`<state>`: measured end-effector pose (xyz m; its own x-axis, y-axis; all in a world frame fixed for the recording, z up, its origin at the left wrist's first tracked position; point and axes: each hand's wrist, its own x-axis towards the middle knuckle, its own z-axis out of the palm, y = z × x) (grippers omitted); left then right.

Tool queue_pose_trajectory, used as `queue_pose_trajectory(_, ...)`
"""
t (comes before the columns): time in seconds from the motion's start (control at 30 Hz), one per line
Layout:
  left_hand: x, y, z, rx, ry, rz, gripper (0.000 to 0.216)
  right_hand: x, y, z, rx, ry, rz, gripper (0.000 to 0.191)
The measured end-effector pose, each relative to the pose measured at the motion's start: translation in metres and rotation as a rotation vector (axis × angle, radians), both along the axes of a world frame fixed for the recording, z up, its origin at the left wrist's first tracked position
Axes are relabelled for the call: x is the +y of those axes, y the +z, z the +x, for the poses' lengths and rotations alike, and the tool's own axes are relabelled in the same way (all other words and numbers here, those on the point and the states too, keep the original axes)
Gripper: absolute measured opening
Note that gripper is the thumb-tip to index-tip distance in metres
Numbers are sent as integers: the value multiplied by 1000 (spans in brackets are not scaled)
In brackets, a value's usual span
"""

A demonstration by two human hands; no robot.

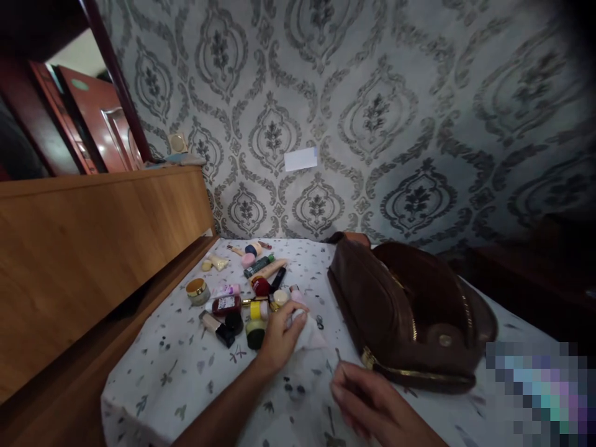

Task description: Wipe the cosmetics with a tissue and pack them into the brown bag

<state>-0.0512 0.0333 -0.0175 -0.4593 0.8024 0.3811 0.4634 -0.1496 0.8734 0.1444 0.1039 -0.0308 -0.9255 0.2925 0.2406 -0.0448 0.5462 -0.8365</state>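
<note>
My left hand (280, 335) rests on the patterned tablecloth (177, 366) with its fingers curled over a white tissue or cloth (311, 335), right beside a heap of small cosmetics (242, 292). Nearer to me, my right hand (367, 400) is closed in a pinch on a thin dark stick-like item (338, 357). A brown leather bag (410, 310) with a gold zip lies to the right of both hands, unzipped along its top.
Jars, tubes, bottles and lipsticks lie scattered at the table's far left. A wooden headboard or cabinet (93, 248) runs along the left. Patterned wallpaper (372, 112) with a white label (300, 159) rises behind. Dark furniture stands at right.
</note>
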Motion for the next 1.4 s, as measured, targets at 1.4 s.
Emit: queue_pose_trajectory(1.4, 90, 93, -304, 1053, 466, -1172, 63, 27, -21, -70, -16, -404, -109, 33)
